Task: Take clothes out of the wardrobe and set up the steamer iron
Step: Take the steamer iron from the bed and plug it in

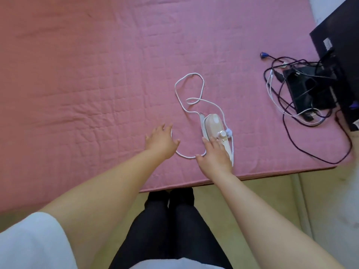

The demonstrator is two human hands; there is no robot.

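The steamer iron (pixel 213 125) lies on the bed (pixel 77 74), cord (pixel 189 88) loose, no clothes visible; right hand (pixel 214 154) rests spread on it, left hand (pixel 161 140) hovers open.

Readable text: none anywhere.
Sticker on black case (pixel 328 43): print too small and blurred to read.
Steamer iron (pixel 213 123): no legible brand or marking.

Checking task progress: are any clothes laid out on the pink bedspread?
No: the pink bedspread holds only the steamer iron, its white cord and dark cables.
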